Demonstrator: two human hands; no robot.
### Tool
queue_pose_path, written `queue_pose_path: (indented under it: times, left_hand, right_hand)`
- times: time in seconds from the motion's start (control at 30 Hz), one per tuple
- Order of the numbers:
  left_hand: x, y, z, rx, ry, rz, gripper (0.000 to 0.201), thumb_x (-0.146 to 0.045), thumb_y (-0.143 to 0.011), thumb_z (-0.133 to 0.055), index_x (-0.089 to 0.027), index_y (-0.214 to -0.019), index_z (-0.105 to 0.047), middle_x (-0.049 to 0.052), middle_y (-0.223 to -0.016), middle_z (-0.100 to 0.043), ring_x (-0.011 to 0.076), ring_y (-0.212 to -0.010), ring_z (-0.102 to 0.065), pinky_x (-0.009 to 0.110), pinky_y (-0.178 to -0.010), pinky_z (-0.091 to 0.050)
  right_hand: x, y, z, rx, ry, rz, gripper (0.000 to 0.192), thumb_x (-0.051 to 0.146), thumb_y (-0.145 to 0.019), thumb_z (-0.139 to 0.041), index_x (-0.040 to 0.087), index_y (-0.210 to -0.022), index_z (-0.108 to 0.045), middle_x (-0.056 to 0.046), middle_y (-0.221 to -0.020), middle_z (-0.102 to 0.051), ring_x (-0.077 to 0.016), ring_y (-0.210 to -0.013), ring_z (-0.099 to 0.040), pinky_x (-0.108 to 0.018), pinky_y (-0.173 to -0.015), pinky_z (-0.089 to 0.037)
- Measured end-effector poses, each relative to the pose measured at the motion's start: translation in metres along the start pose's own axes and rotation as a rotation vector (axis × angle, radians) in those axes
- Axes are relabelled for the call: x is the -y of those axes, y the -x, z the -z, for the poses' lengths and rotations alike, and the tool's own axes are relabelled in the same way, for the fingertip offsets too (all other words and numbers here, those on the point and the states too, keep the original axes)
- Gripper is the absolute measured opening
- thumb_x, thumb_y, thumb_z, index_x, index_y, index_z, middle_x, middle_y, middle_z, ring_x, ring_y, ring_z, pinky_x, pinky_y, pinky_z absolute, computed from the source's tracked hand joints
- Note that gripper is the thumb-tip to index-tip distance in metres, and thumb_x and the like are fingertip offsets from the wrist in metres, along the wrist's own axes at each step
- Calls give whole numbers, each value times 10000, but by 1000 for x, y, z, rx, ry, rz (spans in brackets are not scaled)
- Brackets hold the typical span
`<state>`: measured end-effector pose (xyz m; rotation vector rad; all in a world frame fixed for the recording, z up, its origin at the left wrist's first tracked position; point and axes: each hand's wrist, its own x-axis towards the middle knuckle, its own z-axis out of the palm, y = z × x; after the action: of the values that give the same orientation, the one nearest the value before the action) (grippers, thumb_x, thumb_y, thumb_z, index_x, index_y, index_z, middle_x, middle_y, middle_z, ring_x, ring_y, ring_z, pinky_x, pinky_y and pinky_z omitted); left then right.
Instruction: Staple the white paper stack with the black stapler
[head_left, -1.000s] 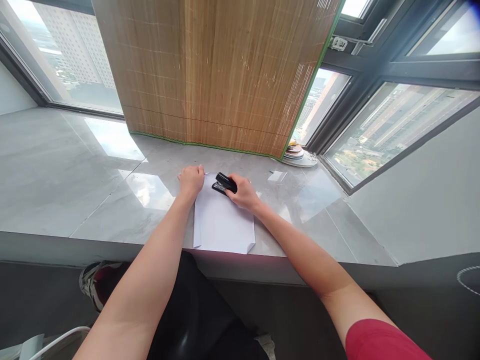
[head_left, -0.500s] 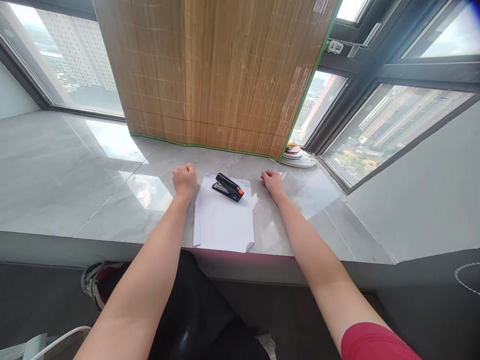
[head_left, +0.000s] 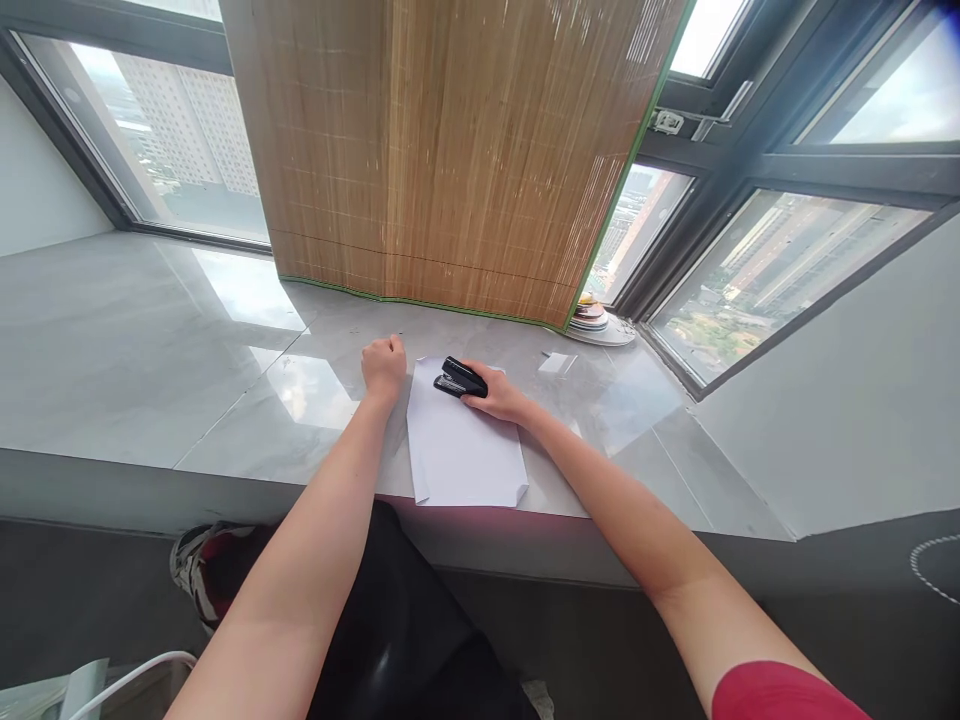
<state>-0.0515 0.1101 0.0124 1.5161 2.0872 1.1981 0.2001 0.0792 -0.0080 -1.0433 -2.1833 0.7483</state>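
A white sheet of paper (head_left: 465, 445) lies on the grey marble sill (head_left: 150, 340), its near edge at the sill's front. A black stapler (head_left: 461, 378) sits on the paper's far end. My right hand (head_left: 501, 395) is on the stapler, fingers wrapped around its right part. My left hand (head_left: 384, 364) rests as a closed fist on the sill just left of the paper's far left corner, holding nothing that I can see.
A bamboo blind (head_left: 465, 150) hangs down to the sill behind the paper. A small white slip (head_left: 553, 363) lies to the right, and a stack of plates (head_left: 592, 318) stands in the window corner. Dark window frames close off the right side.
My right hand came back from the small slip on the right and took hold of the stapler again. My left fist stayed beside the paper. The camera shifted slightly.
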Motion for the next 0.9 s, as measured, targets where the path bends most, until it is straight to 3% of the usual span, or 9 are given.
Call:
queue_pose_path:
  times: [0.2, 0.3, 0.43, 0.53, 0.6, 0.63, 0.73, 0.8, 0.9]
  left_hand:
    - [-3, 2, -1, 30, -22, -12, 524, -335, -1046, -347, -248, -595, -600, 146, -774, -754, 297, -824, -703, 378, -800, -486]
    - [-6, 3, -3, 51, 3, -39, 512, -340, -1042, -346, -236, -654, -663, 147, -760, -749, 299, -840, -713, 374, -794, -493]
    - [-8, 5, -4, 59, 35, -61, 504, -353, -1040, -345, -218, -742, -730, 139, -742, -741, 289, -843, -720, 356, -775, -495]
    - [-7, 6, -2, 58, 62, -56, 527, -356, -1041, -326, -215, -747, -741, 136, -754, -745, 277, -807, -713, 357, -737, -490]
    - [-6, 6, -2, 63, 81, -53, 533, -356, -1038, -323, -211, -743, -742, 134, -756, -745, 274, -784, -709, 361, -716, -486]
    - [-6, 6, -2, 65, 86, -55, 532, -357, -1037, -325, -210, -739, -740, 133, -752, -744, 272, -774, -707, 361, -711, -486]
    - [-5, 5, -4, 69, 88, -71, 532, -362, -1041, -327, -211, -732, -733, 128, -737, -738, 266, -754, -704, 357, -713, -490]
    - [-3, 2, -6, 77, 69, -84, 540, -360, -1046, -317, -213, -733, -733, 128, -733, -735, 266, -754, -706, 359, -724, -496]
    - [1, -1, -10, 157, -38, -90, 519, -342, -1041, -332, -218, -736, -733, 133, -734, -738, 282, -801, -720, 367, -763, -511]
  right_hand:
    - [-26, 62, 55, -111, 67, -172, 627, 347, -840, -756, 225, -1441, -623, -91, -1354, -745, -305, -1226, -704, -475, -1124, -521]
    - [-37, 95, 78, -183, 106, -272, 647, 403, -829, -777, 238, -1435, -622, -94, -1342, -746, -327, -1223, -701, -508, -1139, -510]
    - [-48, 110, 95, -202, 66, -264, 637, 533, -835, -790, 259, -1392, -646, -91, -1305, -751, -313, -1176, -705, -463, -1076, -538]
    - [-62, 112, 112, -492, 83, -325, 461, 627, -999, -517, 224, -1084, -725, -104, -1052, -761, -268, -944, -699, -387, -851, -559]
    - [-76, 115, 126, -737, 266, -536, 504, 551, -1040, -388, 221, -759, -643, -93, -777, -671, -244, -743, -615, -364, -711, -486]
    - [-83, 117, 132, -756, 388, -665, 470, 494, -1018, -428, 230, -660, -579, -82, -691, -616, -239, -696, -575, -361, -681, -445]
    - [-98, 122, 139, -556, 657, -869, 319, 341, -895, -571, 239, -594, -541, -80, -655, -595, -248, -708, -558, -354, -672, -380]
    - [-102, 123, 136, -457, 744, -843, 251, 304, -873, -573, 237, -632, -589, -96, -708, -634, -256, -744, -577, -352, -677, -368]
    - [-102, 122, 131, -424, 767, -792, 263, 320, -895, -546, 238, -650, -598, -96, -727, -647, -251, -755, -579, -348, -668, -351]
